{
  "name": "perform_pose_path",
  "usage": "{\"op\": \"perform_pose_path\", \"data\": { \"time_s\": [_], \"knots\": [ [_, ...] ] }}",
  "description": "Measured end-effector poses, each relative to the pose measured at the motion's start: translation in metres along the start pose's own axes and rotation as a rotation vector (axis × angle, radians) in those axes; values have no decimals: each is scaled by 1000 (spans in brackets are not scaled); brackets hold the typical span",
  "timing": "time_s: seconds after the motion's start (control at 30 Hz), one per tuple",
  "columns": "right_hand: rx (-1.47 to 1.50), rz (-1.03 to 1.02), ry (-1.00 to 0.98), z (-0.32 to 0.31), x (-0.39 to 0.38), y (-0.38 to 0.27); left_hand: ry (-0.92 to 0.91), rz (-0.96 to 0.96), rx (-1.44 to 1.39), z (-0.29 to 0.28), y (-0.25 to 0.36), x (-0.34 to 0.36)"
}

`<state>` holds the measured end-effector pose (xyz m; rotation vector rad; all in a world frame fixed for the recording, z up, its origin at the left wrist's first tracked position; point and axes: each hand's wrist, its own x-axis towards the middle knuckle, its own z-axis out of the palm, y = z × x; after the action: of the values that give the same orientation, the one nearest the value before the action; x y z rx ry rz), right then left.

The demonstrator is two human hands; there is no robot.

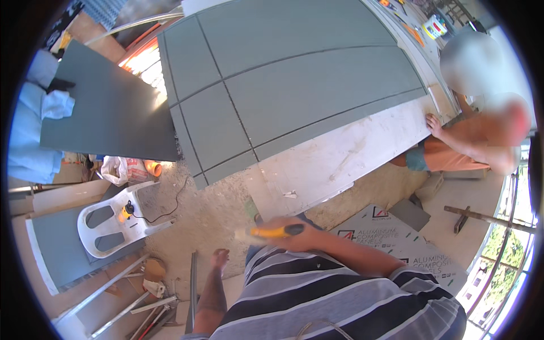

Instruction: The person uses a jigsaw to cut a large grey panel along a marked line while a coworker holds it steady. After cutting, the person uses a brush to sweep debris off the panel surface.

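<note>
My right hand (pixel 292 241) is closed round a tool with a yellow-and-black handle (pixel 275 231), held in front of my striped shirt. The tool's pale tip points left and is blurred, so its kind cannot be made out. My left hand (pixel 220 259) hangs low at my left side, away from the table, its fingers loosely apart with nothing visible in them. Ahead lies a large grey panel (pixel 317 73), crossed by dark straight grooves. A bare whitish strip of the worktable (pixel 323 161) shows along the panel's near side.
At the right, a person in orange (pixel 462 139) rests a hand on the table edge. A dark grey sheet (pixel 107 107) tilts beside light blue cloth at the left. A white plastic chair (pixel 116 221) holds a corded yellow power tool (pixel 126 211). Printed panels (pixel 391 238) lie right of me.
</note>
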<state>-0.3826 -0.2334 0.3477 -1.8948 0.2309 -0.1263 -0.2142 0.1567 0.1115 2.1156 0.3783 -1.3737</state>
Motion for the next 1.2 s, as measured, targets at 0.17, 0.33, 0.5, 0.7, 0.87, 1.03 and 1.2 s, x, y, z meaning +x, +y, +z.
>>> {"op": "perform_pose_path", "data": {
  "time_s": [0.17,0.33,0.5,0.7,0.87,1.03,1.2],
  "knots": [
    [-176,112,337,-24,55,-6,45,59,-88,-12,-24,17],
    [-128,127,149,21,85,-23,48,85,-174,-21,-43,32],
    [1,99,309,15,89,-51,39,86,-253,-29,-54,39],
    [9,771,-156,15,77,-61,10,66,-145,-30,-52,43],
    [-211,215,395,0,2,-35,-4,92,-233,-36,-64,62],
    [-178,595,439,31,-48,-26,-72,55,-56,-46,-58,71],
    [-339,351,600,42,-94,-14,-47,2,30,-71,-2,69]
  ]
}}
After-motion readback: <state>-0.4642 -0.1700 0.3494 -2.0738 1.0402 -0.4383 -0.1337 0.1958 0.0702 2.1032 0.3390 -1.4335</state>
